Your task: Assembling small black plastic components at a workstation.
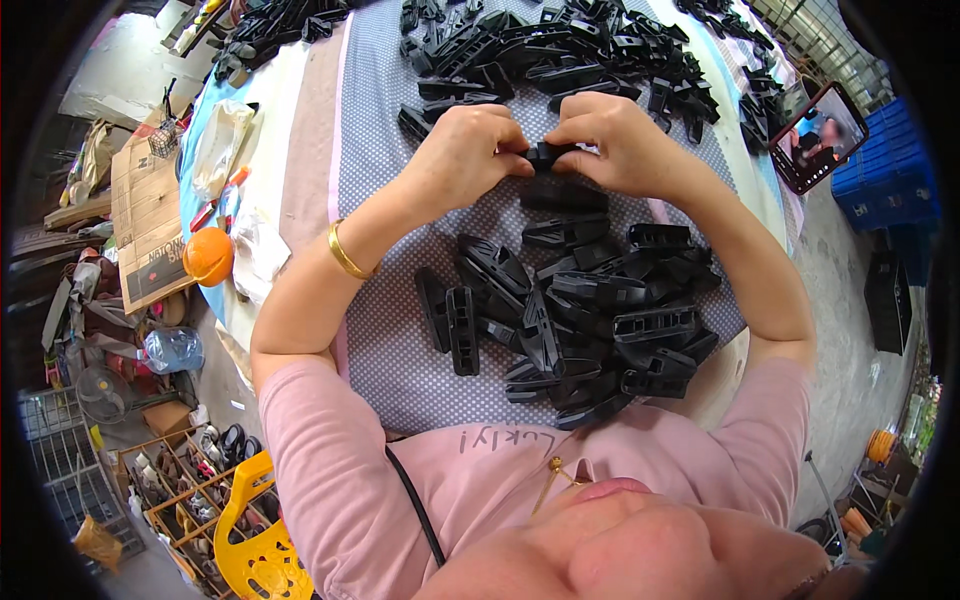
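Observation:
My left hand (468,152) and my right hand (618,145) meet over the middle of the cloth-covered table. Between their fingertips they pinch a small black plastic part (544,156), each gripping one end; the fingers cover much of it. Just below it, toward me, lies a dark elongated plastic piece (564,197). A loose heap of slotted black plastic pieces (598,290) spreads between my forearms and my chest. Beyond my hands, a larger pile of similar black parts (570,50) covers the far side. A gold bangle circles my left wrist.
A phone (820,137) with its screen lit stands at the right edge. On the left side are an orange ball-shaped thing (208,256), a white plastic bag (262,255) and a cardboard sheet (150,225). A yellow chair (258,545) stands lower left, blue crates (885,170) at right.

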### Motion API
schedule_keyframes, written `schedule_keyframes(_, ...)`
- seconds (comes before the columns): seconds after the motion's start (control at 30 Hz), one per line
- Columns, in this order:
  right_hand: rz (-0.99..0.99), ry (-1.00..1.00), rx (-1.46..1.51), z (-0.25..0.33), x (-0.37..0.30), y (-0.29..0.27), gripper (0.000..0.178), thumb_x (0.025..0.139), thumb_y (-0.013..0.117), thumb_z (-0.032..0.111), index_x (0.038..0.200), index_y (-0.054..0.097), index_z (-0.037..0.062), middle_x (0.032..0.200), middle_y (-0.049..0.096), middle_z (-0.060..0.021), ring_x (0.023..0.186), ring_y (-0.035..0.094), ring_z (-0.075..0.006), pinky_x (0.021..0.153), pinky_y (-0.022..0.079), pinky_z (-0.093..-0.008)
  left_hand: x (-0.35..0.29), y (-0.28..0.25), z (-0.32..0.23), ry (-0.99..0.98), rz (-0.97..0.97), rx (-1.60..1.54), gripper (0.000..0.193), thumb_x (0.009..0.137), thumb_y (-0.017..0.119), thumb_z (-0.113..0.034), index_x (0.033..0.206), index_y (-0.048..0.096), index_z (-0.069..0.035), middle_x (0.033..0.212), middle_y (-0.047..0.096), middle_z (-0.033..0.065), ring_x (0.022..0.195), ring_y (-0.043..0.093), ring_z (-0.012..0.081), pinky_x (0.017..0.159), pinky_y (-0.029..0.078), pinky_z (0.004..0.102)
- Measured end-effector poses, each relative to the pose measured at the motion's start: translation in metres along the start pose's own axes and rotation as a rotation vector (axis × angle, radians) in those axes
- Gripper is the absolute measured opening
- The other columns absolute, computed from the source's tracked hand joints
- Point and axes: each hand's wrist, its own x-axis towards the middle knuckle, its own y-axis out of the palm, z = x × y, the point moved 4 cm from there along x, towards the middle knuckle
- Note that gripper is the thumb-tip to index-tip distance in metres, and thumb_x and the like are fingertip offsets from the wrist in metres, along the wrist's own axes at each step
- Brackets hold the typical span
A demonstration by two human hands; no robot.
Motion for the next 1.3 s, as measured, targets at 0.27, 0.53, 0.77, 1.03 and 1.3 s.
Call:
schedule_keyframes(0.27, 0.337, 0.205, 0.379, 0.001, -0.007, -0.019, 0.019, 0.070, 0.075, 0.014, 0.081, 0.070, -0.0002, 0.067, 0.061, -0.0083, 0.060, 0.056, -0.0167, 0.054, 0.044, -0.0269, -0.010, -0.052, 0.005, 0.147, 0.157, 0.283, 0.033, 0.065, 0.076, -0.011, 0.095, 0.065, -0.001, 0.088, 0.063, 0.0132, 0.088, 0.060, 0.0289, 0.079, 0.048, 0.0355)
schedule_keyframes(0.53, 0.054, 0.446, -0.318, -0.056, -0.028, -0.062, 0.030, 0.072, 0.073, 0.015, 0.096, 0.066, -0.0008, 0.079, 0.065, -0.0100, 0.068, 0.061, -0.0193, 0.063, 0.049, -0.0292, -0.001, -0.054, 0.034, -0.241, 0.304, 0.421, 0.020, 0.070, 0.071, -0.002, 0.087, 0.061, 0.001, 0.087, 0.064, 0.0114, 0.077, 0.062, 0.0246, 0.074, 0.050, 0.0338)
schedule_keyframes(0.77, 0.130, 0.500, -0.309, -0.061, -0.029, -0.056, 0.036, 0.066, 0.073, 0.009, 0.099, 0.065, -0.0021, 0.081, 0.065, -0.0125, 0.071, 0.062, -0.0236, 0.068, 0.051, -0.0328, -0.001, 0.011, -0.010, 0.170, -0.115, 0.313, 0.014, 0.075, 0.064, -0.006, 0.085, 0.056, -0.001, 0.085, 0.058, 0.0119, 0.082, 0.058, 0.0272, 0.071, 0.049, 0.0364)
schedule_keyframes(1.03, 0.331, 0.532, -0.410, -0.057, -0.036, -0.057, 0.035, 0.067, 0.073, 0.010, 0.099, 0.062, 0.0000, 0.088, 0.061, -0.0097, 0.081, 0.059, -0.0222, 0.075, 0.049, -0.0300, -0.008, 0.020, -0.021, 0.465, -0.078, 0.295, 0.020, 0.075, 0.068, -0.006, 0.091, 0.056, -0.004, 0.091, 0.059, 0.0081, 0.085, 0.055, 0.0235, 0.075, 0.048, 0.0329)
schedule_keyframes(1.3, 0.147, 0.114, 0.226, -0.011, -0.008, -0.029, 0.024, 0.090, 0.056, 0.012, 0.111, 0.060, 0.0022, 0.092, 0.062, -0.0085, 0.081, 0.057, -0.0145, 0.071, 0.046, -0.0285, -0.004, 0.015, -0.009, -0.007, -0.041, -0.025, 0.020, 0.075, 0.070, -0.013, 0.088, 0.062, 0.000, 0.090, 0.060, 0.0122, 0.086, 0.058, 0.0292, 0.078, 0.048, 0.0370)
